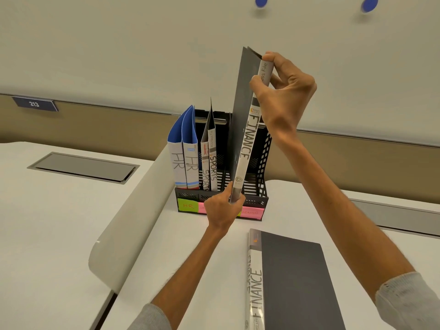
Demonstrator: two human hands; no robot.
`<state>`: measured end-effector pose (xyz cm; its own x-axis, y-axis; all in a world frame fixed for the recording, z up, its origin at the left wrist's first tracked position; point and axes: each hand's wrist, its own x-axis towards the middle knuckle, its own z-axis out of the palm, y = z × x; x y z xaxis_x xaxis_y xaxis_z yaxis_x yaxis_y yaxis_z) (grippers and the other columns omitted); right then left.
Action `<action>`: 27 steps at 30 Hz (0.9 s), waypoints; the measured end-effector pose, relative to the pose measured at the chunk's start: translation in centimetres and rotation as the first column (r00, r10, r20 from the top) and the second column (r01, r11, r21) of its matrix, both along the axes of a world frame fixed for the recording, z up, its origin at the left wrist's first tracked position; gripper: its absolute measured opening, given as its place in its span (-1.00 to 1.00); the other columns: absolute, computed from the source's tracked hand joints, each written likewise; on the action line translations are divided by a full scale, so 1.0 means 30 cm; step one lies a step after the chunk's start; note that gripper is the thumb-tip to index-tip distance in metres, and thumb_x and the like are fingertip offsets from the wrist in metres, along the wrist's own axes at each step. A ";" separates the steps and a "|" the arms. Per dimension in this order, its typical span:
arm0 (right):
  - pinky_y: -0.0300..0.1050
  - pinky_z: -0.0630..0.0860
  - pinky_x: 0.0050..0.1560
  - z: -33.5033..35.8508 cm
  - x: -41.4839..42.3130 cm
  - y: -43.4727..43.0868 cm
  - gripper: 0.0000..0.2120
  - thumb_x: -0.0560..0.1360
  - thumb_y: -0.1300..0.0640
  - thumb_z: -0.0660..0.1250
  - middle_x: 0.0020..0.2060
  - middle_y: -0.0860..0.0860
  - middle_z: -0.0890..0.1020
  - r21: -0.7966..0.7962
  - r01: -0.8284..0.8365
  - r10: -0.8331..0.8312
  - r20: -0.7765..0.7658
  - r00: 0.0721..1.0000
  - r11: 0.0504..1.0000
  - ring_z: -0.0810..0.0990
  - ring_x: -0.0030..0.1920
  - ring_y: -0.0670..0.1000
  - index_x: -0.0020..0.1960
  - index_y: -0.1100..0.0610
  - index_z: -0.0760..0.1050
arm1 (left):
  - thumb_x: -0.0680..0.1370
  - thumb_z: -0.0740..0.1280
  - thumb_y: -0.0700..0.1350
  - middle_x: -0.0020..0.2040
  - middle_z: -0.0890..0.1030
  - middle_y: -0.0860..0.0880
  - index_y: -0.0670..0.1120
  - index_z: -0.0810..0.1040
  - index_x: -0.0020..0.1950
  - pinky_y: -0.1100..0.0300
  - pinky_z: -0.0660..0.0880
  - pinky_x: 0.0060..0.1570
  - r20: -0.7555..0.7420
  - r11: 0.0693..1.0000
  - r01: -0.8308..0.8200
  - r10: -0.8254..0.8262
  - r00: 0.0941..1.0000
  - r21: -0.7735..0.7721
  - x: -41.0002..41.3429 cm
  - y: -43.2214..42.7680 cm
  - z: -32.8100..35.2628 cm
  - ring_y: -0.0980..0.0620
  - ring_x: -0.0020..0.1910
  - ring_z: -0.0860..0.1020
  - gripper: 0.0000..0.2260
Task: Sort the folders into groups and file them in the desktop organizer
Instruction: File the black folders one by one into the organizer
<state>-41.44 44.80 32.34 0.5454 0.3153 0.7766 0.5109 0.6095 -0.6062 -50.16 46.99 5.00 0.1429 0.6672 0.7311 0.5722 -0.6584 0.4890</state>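
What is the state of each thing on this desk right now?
Held FINANCE folder: nearly upright, not yet filed.
Left hand: grips its bottom end.
Right hand: pinches its top.
Second FINANCE folder: lying flat, closed.
HR folders: standing, leftmost slot.
SPORTS folders: standing, next slot.
Organizer: upright, partly filled.

The desktop organizer [221, 201] stands on the table [190, 246], with two HR folders [183, 167] in its leftmost compartment and two SPORTS folders [209, 163] in the compartment just to their right. To the right of these, a FINANCE folder [245, 129] stands almost upright over the organizer's front, held by the left hand [221, 208] at its lower end and the right hand [283, 91] at its upper end. A second FINANCE folder [292, 282] lies flat on the table before the organizer, towards the right.
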 end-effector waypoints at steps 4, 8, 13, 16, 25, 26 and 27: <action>-0.06 0.66 0.00 0.000 -0.018 -0.001 -0.71 0.28 0.36 0.41 -0.15 -0.02 0.69 -0.003 -0.018 0.018 0.005 1.000 1.000 0.64 -0.22 -0.26 0.00 0.28 0.66 | 0.30 0.62 -0.08 -0.31 0.69 -0.01 -0.17 0.68 0.04 0.44 0.29 -0.46 0.011 0.999 -0.038 0.037 0.999 0.015 -0.020 -0.002 -0.009 0.14 -0.53 0.49 -0.63; 0.00 0.66 -0.02 -0.002 -0.031 -0.006 -0.70 0.27 0.35 0.40 -0.16 -0.03 0.69 0.005 -0.025 0.024 0.009 1.000 1.000 0.66 -0.26 -0.22 0.00 0.27 0.67 | 0.36 0.55 -0.06 -0.34 0.67 -0.02 -0.15 0.67 0.03 0.33 0.41 -0.54 0.044 1.000 -0.017 0.016 0.999 0.021 -0.034 -0.013 -0.021 0.12 -0.54 0.47 -0.70; 0.05 0.68 -0.11 -0.005 -0.031 -0.014 -0.69 0.28 0.32 0.41 -0.05 0.08 0.72 -0.012 -0.042 0.042 0.018 0.999 0.999 0.71 -0.14 -0.10 0.02 0.24 0.67 | 0.36 0.58 -0.08 -0.39 0.65 0.00 -0.12 0.68 -0.07 0.40 0.26 -0.49 0.028 0.999 -0.025 0.024 0.999 0.034 -0.031 -0.039 -0.028 0.21 -0.52 0.29 -0.78; 0.04 0.68 -0.17 -0.008 -0.019 -0.008 -0.69 0.29 0.33 0.42 0.00 0.08 0.71 -0.026 -0.083 0.083 0.016 0.996 0.996 0.72 -0.04 -0.02 0.04 0.23 0.66 | 0.40 0.53 -0.02 -0.44 0.61 0.03 -0.08 0.67 -0.05 0.37 0.28 -0.56 0.008 0.999 -0.051 0.051 0.999 -0.010 -0.025 -0.029 -0.022 0.19 -0.53 0.30 -0.79; -0.13 0.64 0.05 -0.101 0.064 0.137 -0.70 0.37 0.34 0.44 0.06 0.09 0.69 -0.126 -0.056 0.067 0.078 0.995 0.990 0.68 0.01 -0.11 0.11 0.26 0.63 | 0.56 0.33 0.10 0.03 0.66 -0.03 -0.02 0.40 0.41 0.03 0.59 -0.09 -0.060 0.837 0.121 -0.180 0.982 -0.534 0.010 0.111 0.025 -0.01 -0.10 0.61 -0.54; -0.20 0.64 -0.01 -0.121 0.074 0.153 -0.70 0.39 0.33 0.45 0.06 0.08 0.69 -0.144 -0.051 0.062 0.077 0.995 0.988 0.68 -0.01 -0.14 0.12 0.25 0.62 | 0.57 0.32 0.07 0.05 0.65 -0.04 -0.02 0.42 0.39 0.02 0.59 -0.08 -0.096 0.834 0.120 -0.202 0.975 -0.539 0.007 0.127 0.015 -0.03 -0.05 0.62 -0.58; -0.28 0.63 -0.06 -0.140 0.086 0.166 -0.70 0.40 0.33 0.45 0.06 0.05 0.68 -0.155 -0.050 0.061 0.068 0.996 0.987 0.67 -0.03 -0.19 0.14 0.24 0.62 | 0.59 0.30 0.05 0.08 0.64 -0.05 -0.04 0.43 0.37 0.04 0.58 -0.07 -0.127 0.831 0.110 -0.212 0.969 -0.545 0.003 0.137 0.001 -0.05 -0.01 0.62 -0.62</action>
